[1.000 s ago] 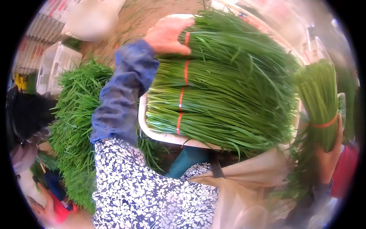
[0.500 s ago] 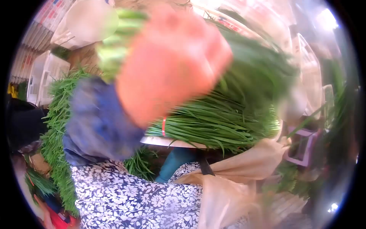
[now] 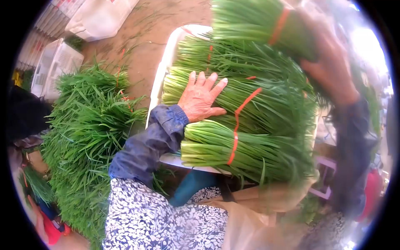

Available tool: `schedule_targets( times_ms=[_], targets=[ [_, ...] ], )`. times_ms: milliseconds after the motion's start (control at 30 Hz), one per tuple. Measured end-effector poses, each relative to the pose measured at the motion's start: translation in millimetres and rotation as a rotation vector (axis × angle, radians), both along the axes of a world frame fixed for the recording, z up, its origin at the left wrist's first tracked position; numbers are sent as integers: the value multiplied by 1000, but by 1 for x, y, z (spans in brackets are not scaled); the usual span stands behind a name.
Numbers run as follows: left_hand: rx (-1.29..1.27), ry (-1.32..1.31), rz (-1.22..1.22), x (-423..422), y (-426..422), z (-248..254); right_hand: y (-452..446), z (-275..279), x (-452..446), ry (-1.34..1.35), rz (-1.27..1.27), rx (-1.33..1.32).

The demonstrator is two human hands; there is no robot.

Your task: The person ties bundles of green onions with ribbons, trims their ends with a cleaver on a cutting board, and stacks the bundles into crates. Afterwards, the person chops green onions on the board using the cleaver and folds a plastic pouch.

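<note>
My left hand (image 3: 202, 98) lies with fingers spread on a bundle of garlic chives (image 3: 175, 84) inside a white crate (image 3: 158, 79). Raised at the upper right, my right hand (image 3: 331, 62) grips a banded bundle of garlic chives (image 3: 246, 21), its pale stem ends pointing left. This bundle is above the crate's far side and partly cut off by the top of the view. Nearest my body, another bundle (image 3: 208, 143) in the crate has a red band (image 3: 235, 146) around it. The right hand's fingertips are partly hidden and blurred.
A large heap of garlic chives (image 3: 87, 137) lies on the ground left of the crate. White baskets (image 3: 58, 66) stand at the upper left. A purple plastic frame (image 3: 323, 177) is at the right. Part of another person, in red (image 3: 54, 229), shows at the lower left.
My left hand, blurred close to the camera beside a bunch of chives, has moved down onto the chives in the crate. A bundle is now held up in my right hand.
</note>
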State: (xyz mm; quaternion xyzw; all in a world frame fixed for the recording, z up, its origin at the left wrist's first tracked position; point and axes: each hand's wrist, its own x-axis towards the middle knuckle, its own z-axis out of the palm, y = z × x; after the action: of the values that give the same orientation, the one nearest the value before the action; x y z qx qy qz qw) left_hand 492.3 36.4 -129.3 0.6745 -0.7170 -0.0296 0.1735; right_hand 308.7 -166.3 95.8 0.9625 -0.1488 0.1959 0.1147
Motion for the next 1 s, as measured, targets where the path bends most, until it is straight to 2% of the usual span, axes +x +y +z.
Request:
schedule_targets(
  times_ms=[100, 200, 233, 267, 300, 333, 400, 467, 500, 567, 600, 667, 700, 733, 800, 967, 1000],
  targets=[
    [-95, 36, 19, -3, 0, -2, 6, -53, 63, -27, 146, 87],
    [-130, 112, -6, -2, 5, 8, 20, -165, 92, -30, 138, 240],
    [-184, 189, -42, 0, 3, 1, 25, -194, 95, 57, 49, 241],
    [-230, 264, -71, 4, 3, -1, 36, -201, 101, 144, -33, 249],
    [-314, 354, -88, 13, 3, -4, 33, -200, 102, 122, 15, 266],
    [-267, 656, -74, 27, 7, -4, 27, -195, 94, 109, 35, 280],
    [-83, 1131, 154, 44, 1, 48, 29, -194, 91, 123, 25, 302],
    [-446, 601, 135, 70, -29, 62, 33, -193, 92, 109, 60, 256],
    [-450, 601, 126, 83, -46, 58, 35, -192, 92, 107, 64, 240],
    [-512, 83, -116, 103, -79, 41, 39, -190, 90, 85, 72, 217],
    [-516, 90, -137, 102, -82, 27, 43, -188, 87, 77, 93, 204],
    [-166, 2, -8, 98, -81, 0, 48, -185, 82, 30, 102, 221],
    [-112, -64, 18, 93, -78, 0, 51, -183, 80, 79, 89, 241],
    [-193, 42, 42, 90, -78, -4, 47, -184, 81, 121, 80, 217],
    [-94, -4, 118, 95, -83, -4, 45, -177, 83, 166, 41, 75],
    [94, -89, 83, 100, -105, -1, 16, -154, 23, 118, -53, 10],
    [14, -261, 64, 98, -103, -1, 15, -166, 12, 117, -72, 5]
  ],
)
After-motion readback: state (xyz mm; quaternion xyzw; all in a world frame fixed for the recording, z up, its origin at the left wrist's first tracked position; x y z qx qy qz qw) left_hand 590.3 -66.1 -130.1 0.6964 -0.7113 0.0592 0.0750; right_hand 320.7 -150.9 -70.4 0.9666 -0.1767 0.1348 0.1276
